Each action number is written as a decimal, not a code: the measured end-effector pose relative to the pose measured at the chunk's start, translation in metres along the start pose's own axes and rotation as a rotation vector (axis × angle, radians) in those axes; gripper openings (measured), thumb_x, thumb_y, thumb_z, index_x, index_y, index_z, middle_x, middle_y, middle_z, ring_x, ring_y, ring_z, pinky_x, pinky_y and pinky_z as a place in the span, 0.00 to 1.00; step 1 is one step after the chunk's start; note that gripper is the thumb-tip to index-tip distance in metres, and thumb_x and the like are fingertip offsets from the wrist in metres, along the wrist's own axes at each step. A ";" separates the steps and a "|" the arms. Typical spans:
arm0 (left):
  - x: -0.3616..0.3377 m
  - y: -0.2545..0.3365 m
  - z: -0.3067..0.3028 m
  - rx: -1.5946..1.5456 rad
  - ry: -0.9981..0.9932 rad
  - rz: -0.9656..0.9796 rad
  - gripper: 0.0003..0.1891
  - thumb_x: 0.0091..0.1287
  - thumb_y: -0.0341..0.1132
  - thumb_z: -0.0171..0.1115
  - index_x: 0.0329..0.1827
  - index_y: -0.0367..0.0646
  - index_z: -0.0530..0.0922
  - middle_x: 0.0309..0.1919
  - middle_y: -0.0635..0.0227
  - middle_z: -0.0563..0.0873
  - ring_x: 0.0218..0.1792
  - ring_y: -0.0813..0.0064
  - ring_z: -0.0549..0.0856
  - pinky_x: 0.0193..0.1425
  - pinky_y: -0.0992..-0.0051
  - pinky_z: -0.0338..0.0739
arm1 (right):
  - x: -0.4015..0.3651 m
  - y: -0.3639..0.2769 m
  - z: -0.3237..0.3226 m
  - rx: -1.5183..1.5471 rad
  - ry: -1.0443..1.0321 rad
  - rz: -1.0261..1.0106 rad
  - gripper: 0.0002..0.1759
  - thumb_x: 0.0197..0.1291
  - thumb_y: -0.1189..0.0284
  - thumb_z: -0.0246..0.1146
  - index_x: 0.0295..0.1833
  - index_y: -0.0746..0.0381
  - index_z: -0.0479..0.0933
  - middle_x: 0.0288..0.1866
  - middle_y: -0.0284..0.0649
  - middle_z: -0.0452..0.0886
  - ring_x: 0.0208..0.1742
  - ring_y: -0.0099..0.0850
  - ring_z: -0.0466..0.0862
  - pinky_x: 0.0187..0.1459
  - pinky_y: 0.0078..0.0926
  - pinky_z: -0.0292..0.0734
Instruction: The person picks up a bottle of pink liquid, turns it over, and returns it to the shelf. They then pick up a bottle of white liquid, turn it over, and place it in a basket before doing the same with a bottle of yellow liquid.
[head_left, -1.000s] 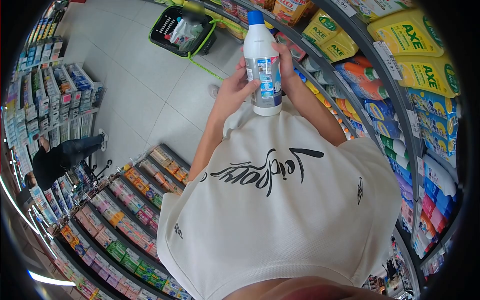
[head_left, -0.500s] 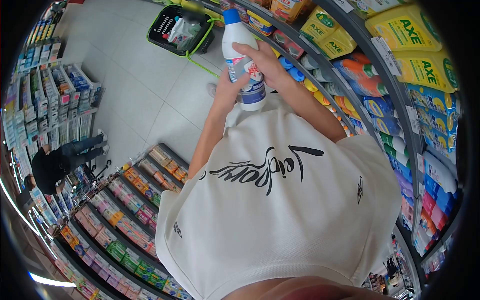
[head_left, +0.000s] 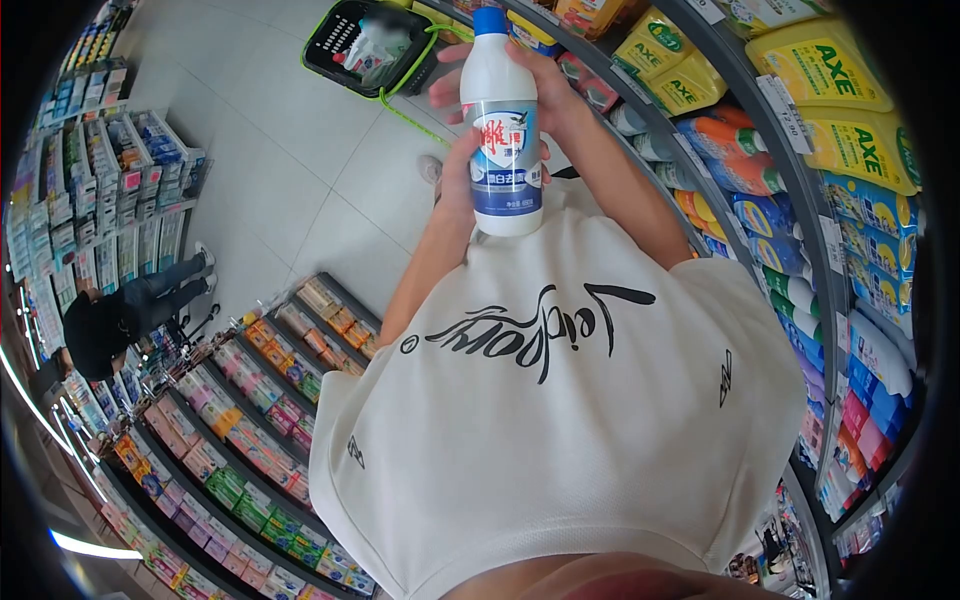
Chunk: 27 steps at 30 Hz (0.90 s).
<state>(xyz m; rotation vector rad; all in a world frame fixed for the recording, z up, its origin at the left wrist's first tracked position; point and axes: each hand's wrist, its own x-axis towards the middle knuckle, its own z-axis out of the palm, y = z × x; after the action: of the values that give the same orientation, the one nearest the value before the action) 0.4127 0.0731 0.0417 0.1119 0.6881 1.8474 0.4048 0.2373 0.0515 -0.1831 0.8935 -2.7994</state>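
Observation:
A white bleach bottle with a blue cap and a blue-and-grey label stands upright in front of my chest, its printed front facing me. My left hand is closed round its lower half, thumb at the label's left edge and fingertips showing on the right side. Behind the upper part, my right hand lies against the bottle. Its fingers are stretched apart and stick out past the left side, while the palm is partly hidden by the bottle.
A black basket with a green rim stands on the tiled floor, holding packaged goods. Shelves of yellow detergent bottles rise close on my right. Boxed goods fill shelves at lower left. Another person stands far left.
The bottle has turned so its front label faces me, and it has shifted slightly right and down. My right hand's fingers have moved from its front to behind it and spread.

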 end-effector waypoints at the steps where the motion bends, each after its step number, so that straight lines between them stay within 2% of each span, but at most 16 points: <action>1: 0.000 0.000 0.000 0.000 0.000 0.001 0.41 0.59 0.66 0.54 0.60 0.33 0.70 0.42 0.44 0.83 0.34 0.51 0.86 0.36 0.63 0.84 | 0.000 -0.001 -0.002 0.002 -0.020 0.008 0.40 0.54 0.45 0.63 0.61 0.67 0.69 0.52 0.58 0.80 0.51 0.51 0.82 0.58 0.44 0.77; 2: -0.002 0.001 -0.001 -0.023 -0.028 -0.008 0.40 0.61 0.63 0.54 0.60 0.32 0.69 0.43 0.43 0.83 0.35 0.50 0.87 0.38 0.62 0.85 | 0.001 -0.001 -0.006 0.002 -0.020 0.011 0.40 0.54 0.45 0.63 0.61 0.67 0.69 0.52 0.58 0.80 0.51 0.51 0.82 0.58 0.44 0.77; 4: -0.005 0.002 -0.001 -0.065 -0.085 -0.025 0.37 0.64 0.58 0.55 0.62 0.31 0.68 0.44 0.42 0.83 0.39 0.49 0.87 0.43 0.61 0.85 | 0.005 0.001 -0.014 -0.021 -0.070 0.011 0.33 0.52 0.50 0.63 0.55 0.65 0.73 0.47 0.55 0.81 0.49 0.49 0.83 0.54 0.43 0.79; 5: -0.005 0.003 -0.002 -0.066 -0.084 -0.024 0.37 0.64 0.58 0.55 0.62 0.31 0.68 0.44 0.42 0.83 0.39 0.49 0.87 0.43 0.61 0.85 | 0.006 0.001 -0.013 -0.021 -0.070 0.012 0.33 0.52 0.50 0.63 0.55 0.65 0.73 0.47 0.55 0.81 0.49 0.49 0.83 0.54 0.43 0.79; 7: -0.005 0.004 -0.003 0.060 -0.001 -0.042 0.40 0.61 0.62 0.54 0.62 0.32 0.69 0.46 0.43 0.83 0.39 0.50 0.87 0.44 0.62 0.84 | 0.007 0.000 -0.011 0.001 -0.085 0.019 0.26 0.50 0.56 0.62 0.50 0.64 0.75 0.43 0.53 0.81 0.45 0.47 0.83 0.50 0.40 0.79; 10: -0.005 0.003 -0.004 0.036 0.039 -0.056 0.40 0.61 0.61 0.55 0.62 0.32 0.69 0.48 0.42 0.82 0.43 0.49 0.86 0.47 0.61 0.83 | 0.008 0.002 -0.012 -0.010 0.007 0.039 0.25 0.49 0.58 0.62 0.49 0.63 0.75 0.42 0.53 0.81 0.41 0.45 0.83 0.47 0.38 0.79; 16: -0.005 -0.002 -0.014 0.055 0.084 -0.047 0.41 0.60 0.61 0.57 0.63 0.30 0.68 0.50 0.42 0.81 0.47 0.48 0.85 0.52 0.59 0.82 | 0.005 0.005 -0.009 -0.068 0.106 0.060 0.25 0.48 0.59 0.63 0.48 0.64 0.75 0.41 0.53 0.81 0.41 0.43 0.83 0.48 0.37 0.79; 27: -0.007 -0.003 -0.016 0.122 0.161 -0.044 0.39 0.63 0.59 0.56 0.65 0.32 0.67 0.52 0.45 0.81 0.51 0.49 0.84 0.55 0.58 0.81 | 0.004 -0.001 -0.004 -0.134 0.101 0.058 0.21 0.49 0.64 0.64 0.47 0.64 0.76 0.40 0.52 0.81 0.41 0.41 0.83 0.47 0.35 0.80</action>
<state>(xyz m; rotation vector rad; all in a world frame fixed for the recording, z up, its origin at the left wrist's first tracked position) 0.4117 0.0615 0.0280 0.0274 0.9080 1.7851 0.3997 0.2393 0.0494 -0.0341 1.0930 -2.7174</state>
